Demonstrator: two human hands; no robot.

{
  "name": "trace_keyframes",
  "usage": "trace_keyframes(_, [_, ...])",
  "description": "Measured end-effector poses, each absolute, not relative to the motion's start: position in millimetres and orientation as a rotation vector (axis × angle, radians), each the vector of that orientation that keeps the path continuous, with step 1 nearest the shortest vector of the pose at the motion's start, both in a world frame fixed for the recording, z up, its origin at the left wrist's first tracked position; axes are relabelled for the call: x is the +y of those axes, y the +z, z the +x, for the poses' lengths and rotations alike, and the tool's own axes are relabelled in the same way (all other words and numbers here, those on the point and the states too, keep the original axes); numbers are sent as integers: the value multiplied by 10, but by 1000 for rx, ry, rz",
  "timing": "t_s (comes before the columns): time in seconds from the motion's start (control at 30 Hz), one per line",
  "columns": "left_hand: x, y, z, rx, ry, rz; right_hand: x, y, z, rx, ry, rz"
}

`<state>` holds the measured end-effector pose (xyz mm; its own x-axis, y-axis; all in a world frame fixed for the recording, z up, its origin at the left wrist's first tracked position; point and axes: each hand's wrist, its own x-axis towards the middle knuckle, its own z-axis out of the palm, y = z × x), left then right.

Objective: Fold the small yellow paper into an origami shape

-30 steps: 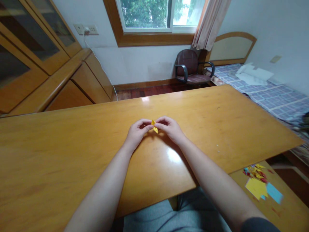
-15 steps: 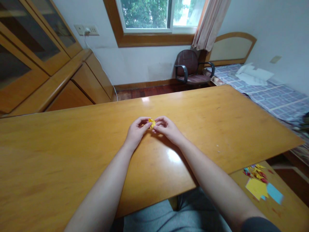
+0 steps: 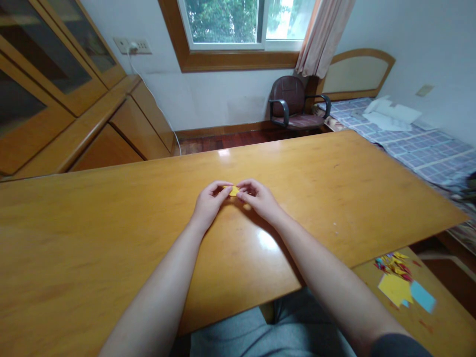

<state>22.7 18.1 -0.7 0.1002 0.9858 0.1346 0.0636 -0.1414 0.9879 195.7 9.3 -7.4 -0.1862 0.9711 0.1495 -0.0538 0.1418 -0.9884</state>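
A small piece of folded yellow paper is held between both hands, just above the wooden table. My left hand pinches its left side between thumb and fingers. On the other side, my right hand grips the right edge in the same way. The fingertips cover much of the paper, so its exact folded shape cannot be made out.
On a lower surface at the right lie a pile of small colourful folded papers, yellow sheets and a light blue sheet. Beyond the table stand an office chair, a bed and a wooden cabinet.
The yellow paper has turned between the fingers and now looks flatter, where a raised, open fold showed before. Both hands have stayed in nearly the same place.
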Motion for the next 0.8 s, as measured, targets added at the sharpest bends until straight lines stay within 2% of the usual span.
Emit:
trace_keyframes(0.33, [180, -11, 251, 1046, 1222, 1226, 119, -39, 2014, -1467, 959, -1057])
trace_keyframes(0.6, [170, -19, 261, 1070, 1194, 1326, 128, -32, 1996, -1213, 1190, -1048])
trace_keyframes(0.8, [175, -17, 262, 1090, 1168, 1312, 138, -66, 1995, -1205, 1207, -1043])
